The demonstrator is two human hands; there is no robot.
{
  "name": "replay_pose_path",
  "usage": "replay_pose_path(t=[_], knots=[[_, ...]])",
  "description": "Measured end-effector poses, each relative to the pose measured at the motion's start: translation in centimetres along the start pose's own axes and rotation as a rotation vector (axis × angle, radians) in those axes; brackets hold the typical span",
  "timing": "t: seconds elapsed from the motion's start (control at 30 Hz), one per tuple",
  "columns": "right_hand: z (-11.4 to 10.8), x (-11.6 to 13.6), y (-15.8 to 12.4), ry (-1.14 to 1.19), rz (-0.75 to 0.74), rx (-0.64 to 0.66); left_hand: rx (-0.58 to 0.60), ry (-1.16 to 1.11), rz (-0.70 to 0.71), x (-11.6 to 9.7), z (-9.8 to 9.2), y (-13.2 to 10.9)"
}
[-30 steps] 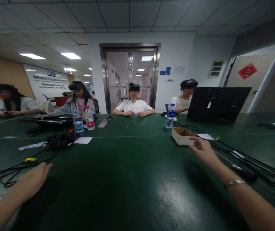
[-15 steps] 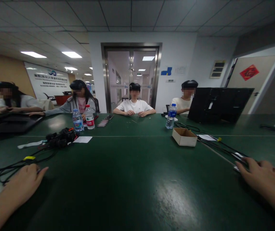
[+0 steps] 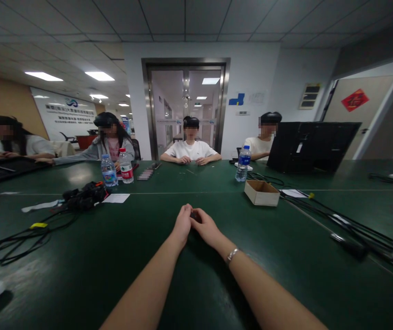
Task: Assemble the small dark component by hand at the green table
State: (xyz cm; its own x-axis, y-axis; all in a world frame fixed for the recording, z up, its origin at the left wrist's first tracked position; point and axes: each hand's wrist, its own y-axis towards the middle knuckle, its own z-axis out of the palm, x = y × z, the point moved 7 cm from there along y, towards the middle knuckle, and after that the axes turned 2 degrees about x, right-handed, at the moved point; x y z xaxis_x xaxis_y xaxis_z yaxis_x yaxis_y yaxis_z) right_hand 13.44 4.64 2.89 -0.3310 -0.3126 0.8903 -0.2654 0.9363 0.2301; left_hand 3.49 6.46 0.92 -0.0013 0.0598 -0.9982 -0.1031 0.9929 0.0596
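Note:
My left hand (image 3: 182,227) and my right hand (image 3: 206,228) meet over the middle of the green table (image 3: 141,256). Their fingertips touch or nearly touch, fingers curled inward. A small dark patch shows between them; whether it is a held thing or shadow I cannot make out. A bracelet circles the right wrist. Ahead and to the right of the hands stands a shallow open cardboard box (image 3: 262,198). Off to the right, a black object with a shiny metal end (image 3: 349,246) lies on the table, apart from both hands.
Black cables (image 3: 361,229) run along the right; more cables (image 3: 20,243) coil at left beside a dark bundle of gear (image 3: 84,196). Water bottles (image 3: 109,170) stand across the table, another bottle (image 3: 243,164) near the box. A black monitor (image 3: 313,146) and several seated people are at the far side.
Both hands have come inward from the far left and far right sides and now meet at the centre. The black object near the right hand is now uncovered.

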Motion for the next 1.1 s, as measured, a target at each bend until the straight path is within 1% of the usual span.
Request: replay_pose_path(t=[0.03,0.1,0.13,0.23,0.3,0.37,0.47,0.53,0.57,0.63,0.7,0.77,0.87,0.93,1.0,1.1], knots=[[0.2,0.0,0.3,0.017,-0.015,-0.015,-0.026,0.021,0.006,0.0,0.5,0.1],[-0.3,-0.3,0.5,0.024,-0.025,-0.022,-0.041,0.102,0.012,-0.2,0.6,0.0],[-0.8,-0.5,0.5,0.014,-0.028,-0.027,-0.018,0.142,0.033,-0.4,0.5,-0.1],[-2.7,-1.0,0.3,-0.071,-0.044,-0.073,0.127,0.149,0.141,-1.4,-0.1,-0.3],[-3.4,-1.2,0.2,-0.14,-0.054,-0.096,0.193,0.152,0.162,-1.5,-0.6,-0.2],[-3.4,-1.2,0.2,-0.204,-0.071,-0.09,0.171,0.26,0.141,-1.2,-1.3,0.0],[-3.2,-1.0,0.2,-0.241,-0.088,-0.074,0.07,0.47,0.128,-1.1,-2.4,0.2],[-3.3,-1.0,0.2,-0.234,-0.075,-0.079,0.069,0.463,0.142,-1.2,-2.6,0.1],[-3.3,-1.0,0.2,-0.23,-0.067,-0.083,0.107,0.424,0.157,-1.3,-2.4,0.0],[-3.4,-0.9,0.2,-0.233,-0.063,-0.085,0.223,0.368,0.197,-1.5,-1.7,-0.2],[-3.5,-0.8,0.2,-0.245,-0.072,-0.087,0.301,0.403,0.216,-1.6,-1.2,-0.5],[-3.5,-0.7,0.1,-0.246,-0.082,-0.092,0.299,0.499,0.197,-1.6,-1.2,-0.7],[-3.5,-0.8,0.2,-0.234,-0.079,-0.096,0.228,0.596,0.163,-1.8,-1.5,-0.9],[-3.6,-1.0,0.2,-0.22,-0.067,-0.098,0.223,0.55,0.177,-2.0,-1.5,-1.0],[-3.6,-1.1,0.3,-0.208,-0.059,-0.1,0.257,0.481,0.207,-2.2,-1.3,-1.0],[-3.6,-1.3,0.4,-0.207,-0.057,-0.101,0.288,0.483,0.219,-2.0,-1.1,-1.0]])
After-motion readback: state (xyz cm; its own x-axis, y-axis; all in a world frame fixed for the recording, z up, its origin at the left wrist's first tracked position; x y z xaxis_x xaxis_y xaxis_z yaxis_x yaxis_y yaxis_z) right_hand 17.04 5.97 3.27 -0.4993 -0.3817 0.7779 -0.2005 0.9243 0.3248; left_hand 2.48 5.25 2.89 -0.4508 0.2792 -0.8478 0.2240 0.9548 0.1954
